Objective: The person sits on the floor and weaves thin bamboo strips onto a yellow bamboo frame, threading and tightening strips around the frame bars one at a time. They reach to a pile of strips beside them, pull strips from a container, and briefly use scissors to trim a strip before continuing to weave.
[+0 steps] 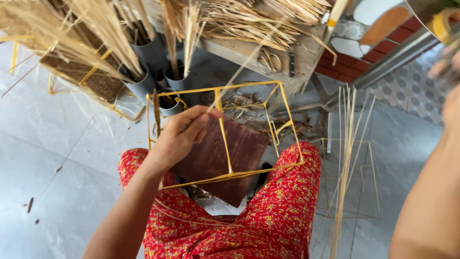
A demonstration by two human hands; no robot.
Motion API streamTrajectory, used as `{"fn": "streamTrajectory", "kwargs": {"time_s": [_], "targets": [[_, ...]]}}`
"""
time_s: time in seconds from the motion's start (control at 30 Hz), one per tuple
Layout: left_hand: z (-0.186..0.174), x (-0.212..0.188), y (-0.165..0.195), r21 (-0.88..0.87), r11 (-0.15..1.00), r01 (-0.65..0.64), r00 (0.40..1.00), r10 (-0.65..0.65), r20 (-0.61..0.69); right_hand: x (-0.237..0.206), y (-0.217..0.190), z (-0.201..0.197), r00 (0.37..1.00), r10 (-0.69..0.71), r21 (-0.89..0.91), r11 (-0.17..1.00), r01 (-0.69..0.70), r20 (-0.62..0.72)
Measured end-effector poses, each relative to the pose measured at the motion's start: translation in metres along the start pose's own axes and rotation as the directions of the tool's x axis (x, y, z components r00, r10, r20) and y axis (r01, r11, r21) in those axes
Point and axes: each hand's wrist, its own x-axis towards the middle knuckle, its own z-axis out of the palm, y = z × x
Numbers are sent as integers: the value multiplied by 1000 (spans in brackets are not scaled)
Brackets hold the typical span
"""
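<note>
Left hand (179, 136) grips yellow wire frame (230, 173) | right hand (450, 67) raised, blurred

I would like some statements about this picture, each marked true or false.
1. The left hand holds the yellow frame. True.
2. The frame rests on the person's lap. True.
3. The scissors lie on the floor. False: they lie on the wooden bench.
4. The grey tubes are empty. False: straw stalks stand in them.
5. The right hand grips the frame. False: it is raised at the right edge, blurred.
</note>
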Motion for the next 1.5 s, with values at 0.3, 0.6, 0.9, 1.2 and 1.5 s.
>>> {"fn": "streamTrajectory", "kwargs": {"time_s": [0.3, 0.6, 0.9, 1.2, 1.5], "targets": [[6, -14, 17, 114, 992, -53, 998, 50, 26, -140, -5, 95, 814, 217, 325, 837, -439, 539], [14, -31, 29, 153, 985, -85, 996, 79, 45, -155, -1, 131, 764, 198, 377, 777, -504, 614], [22, -39, 38, 170, 979, -112, 991, 97, 94, -148, -39, 158, 732, 193, 241, 864, -442, 653], [24, -42, 42, 212, 973, -92, 990, 67, 124, -144, -49, 164, 750, 228, 237, 857, -457, 620], [27, -40, 38, 230, 970, -84, 991, 58, 119, -143, -43, 168, 808, 160, 172, 936, -306, 567]]}}
